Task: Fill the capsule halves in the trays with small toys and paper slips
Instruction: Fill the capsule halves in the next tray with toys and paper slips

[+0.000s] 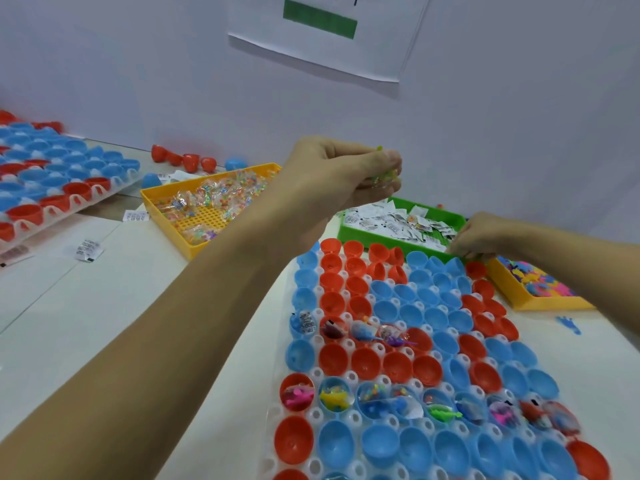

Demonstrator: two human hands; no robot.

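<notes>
The left hand [341, 168] is raised above the table, in front of the white wall [519, 133]. Its fingers are curled around a small bunch of clear toy packets [389, 168] with yellow and green pieces inside; the packets are seen only at the fingertips. The right hand [485, 237] is lowered at the near corner of the green bin [353, 230], which is filled with folded paper slips [398, 225]. Its fingers are bent down toward the slips, but it cannot be told whether a slip is pinched.

The white tray [349, 377] is placed below both hands and is filled with red and blue capsule halves [367, 363], open side up. Most halves are seen empty. One row near the middle and one row closer to the camera are loaded with small coloured toys [334, 398]; a slip is also seen in some of them.

A yellow bin [166, 206] with wrapped bead packets is set to the left of the green bin. Another yellow bin [509, 289] with colourful toy pieces is placed to the right of the tray. A second tray [114, 192] of capsule halves is seen far left, with loose red and blue halves behind it by the wall. A few slips are scattered on the table [104, 306]. A paper sheet [329, 32] with a green bar is fixed on the wall.
</notes>
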